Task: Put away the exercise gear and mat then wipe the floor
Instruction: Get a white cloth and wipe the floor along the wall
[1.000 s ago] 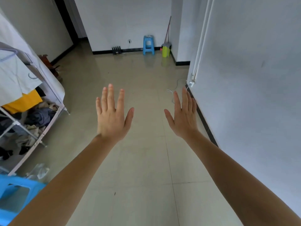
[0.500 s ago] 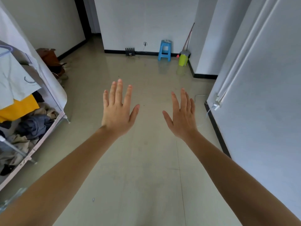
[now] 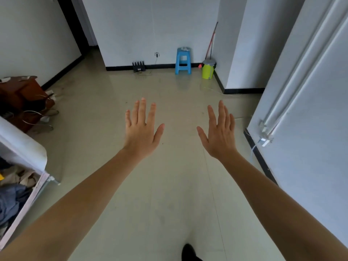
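Observation:
My left hand [image 3: 141, 132] and my right hand [image 3: 219, 135] are stretched out in front of me above the pale tiled floor [image 3: 169, 194], palms down, fingers spread, holding nothing. No exercise gear or mat shows in this view. A long-handled mop or broom [image 3: 212, 41] leans in the far corner behind a yellow-green bucket [image 3: 208, 69]. The toe of a dark shoe [image 3: 189, 251] shows at the bottom edge.
A blue plastic stool [image 3: 183, 61] and a black router [image 3: 139, 66] stand against the far wall. A cloth wardrobe rack with clothes [image 3: 20, 166] and a brown cabinet [image 3: 22, 95] line the left. A white wall with pipes [image 3: 293, 87] runs along the right; a doorway [image 3: 82, 34] opens far left.
The view has advanced down the room: the stool, bucket and far wall are closer, the wardrobe has slid back to the left. Both hands stay spread and empty.

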Tool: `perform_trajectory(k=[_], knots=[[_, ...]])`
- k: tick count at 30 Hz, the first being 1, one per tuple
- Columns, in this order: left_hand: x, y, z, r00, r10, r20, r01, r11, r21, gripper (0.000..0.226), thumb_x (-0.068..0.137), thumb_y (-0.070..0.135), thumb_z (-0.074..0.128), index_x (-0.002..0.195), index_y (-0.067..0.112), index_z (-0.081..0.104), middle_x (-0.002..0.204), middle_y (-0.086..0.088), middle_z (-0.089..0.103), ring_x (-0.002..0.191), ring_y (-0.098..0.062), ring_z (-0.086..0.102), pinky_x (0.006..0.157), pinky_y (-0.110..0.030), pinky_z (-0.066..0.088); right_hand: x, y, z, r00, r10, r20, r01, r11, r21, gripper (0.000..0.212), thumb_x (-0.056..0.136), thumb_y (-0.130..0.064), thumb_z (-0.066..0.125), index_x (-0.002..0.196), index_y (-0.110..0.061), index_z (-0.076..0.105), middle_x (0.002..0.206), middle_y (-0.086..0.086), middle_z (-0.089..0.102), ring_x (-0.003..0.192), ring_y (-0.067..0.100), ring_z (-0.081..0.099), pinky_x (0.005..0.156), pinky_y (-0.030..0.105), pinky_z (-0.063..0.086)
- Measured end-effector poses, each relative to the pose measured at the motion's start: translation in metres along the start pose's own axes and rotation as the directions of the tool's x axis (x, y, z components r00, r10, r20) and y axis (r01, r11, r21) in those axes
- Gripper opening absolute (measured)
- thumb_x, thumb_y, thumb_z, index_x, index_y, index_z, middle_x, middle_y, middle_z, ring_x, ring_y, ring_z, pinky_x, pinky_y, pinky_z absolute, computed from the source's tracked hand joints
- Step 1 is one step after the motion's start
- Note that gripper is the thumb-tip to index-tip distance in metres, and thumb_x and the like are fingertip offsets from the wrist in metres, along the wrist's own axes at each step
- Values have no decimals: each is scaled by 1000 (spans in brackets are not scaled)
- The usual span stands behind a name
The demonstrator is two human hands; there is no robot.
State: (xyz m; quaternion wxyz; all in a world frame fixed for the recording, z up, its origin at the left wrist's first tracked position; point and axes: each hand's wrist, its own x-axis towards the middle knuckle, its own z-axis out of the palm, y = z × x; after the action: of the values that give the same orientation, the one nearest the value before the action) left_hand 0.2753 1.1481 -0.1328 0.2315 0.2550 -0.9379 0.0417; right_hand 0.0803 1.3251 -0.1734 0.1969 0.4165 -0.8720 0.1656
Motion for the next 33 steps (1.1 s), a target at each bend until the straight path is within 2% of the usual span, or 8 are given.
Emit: perform_trajectory(k=[3,6,12,17,21,26,33], knots=[[79,-22,27,1000,-2,30,1,1000,25,69,100,53,24,154,10,17,160,-24,13,148,-41,13,117,-61,17,93,9,36,1000,7,10,-7,1000,18,75,100,-54,39,157,-12,17,164,24,4,149,42,14,120,55,13],[144,-58,49,1000,-21,-6,21,1000,21,68,101,51,29,154,10,20,160,-23,15,148,-42,14,117,-60,16,175,1,71,998,36,55,-40,997,60,75,100,-54,39,157,-12,16,163,24,3,149,42,14,120,55,13],[270,-150,138,995,-88,-37,88,996,8,68,100,50,31,153,10,23,160,-23,17,147,-43,16,116,-61,19,324,-13,171,991,-115,67,113,993,32,72,100,-53,40,156,-11,21,163,24,7,149,42,18,119,56,19],[407,-228,209,993,-109,-44,107,994,-38,67,100,50,30,154,10,21,160,-24,15,148,-43,13,117,-61,16,462,-25,257,995,-41,95,41,999,-3,72,100,-55,36,157,-14,19,164,21,4,150,39,13,121,56,16],[536,-277,241,998,-41,-49,40,999,-5,68,101,51,26,155,10,17,160,-24,11,148,-43,10,117,-61,17,579,-23,293,998,-31,58,33,999,-41,71,100,-54,37,157,-15,20,165,20,3,151,38,10,121,54,11],[679,-310,298,999,0,-49,-1,1000,-20,68,102,51,27,155,11,15,161,-22,9,149,-40,7,118,-60,15,700,-2,348,1000,6,-10,-6,1000,-25,68,99,-50,44,154,-12,29,164,22,9,150,39,17,120,56,16],[889,-341,428,1000,15,-26,-15,1000,-17,69,102,52,23,156,13,9,163,-18,1,151,-36,1,120,-56,11,886,55,483,996,83,-44,-82,996,24,72,100,-52,39,157,-15,17,165,19,2,151,37,13,121,55,16]])
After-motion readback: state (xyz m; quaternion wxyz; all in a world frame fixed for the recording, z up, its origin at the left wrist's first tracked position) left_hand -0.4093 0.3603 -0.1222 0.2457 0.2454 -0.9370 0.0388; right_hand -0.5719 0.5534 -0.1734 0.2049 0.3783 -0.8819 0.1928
